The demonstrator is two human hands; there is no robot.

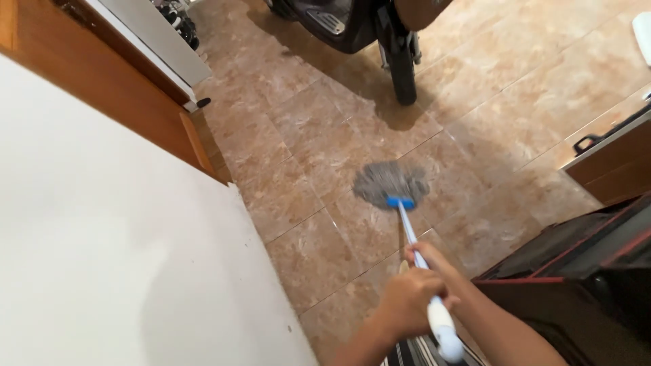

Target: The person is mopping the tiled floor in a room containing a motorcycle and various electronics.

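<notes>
A mop with a grey stringy head [390,181], a blue clamp [400,202] and a white and pale blue handle [409,232] rests on the brown marbled floor tiles [312,142]. Both my hands grip the handle. My left hand [405,301] is closed in a fist around the lower part, near the white end of the handle [446,335]. My right hand [428,259] wraps the handle just above it, closer to the mop head. The mop head lies flat on the floor, about a tile's length in front of my hands.
A white wall [102,237] fills the left, with a wooden door frame [135,115] beyond it. A parked scooter's black wheel [403,74] stands on the tiles ahead. A dark box with red trim [576,271] and a wooden cabinet [610,163] sit at the right.
</notes>
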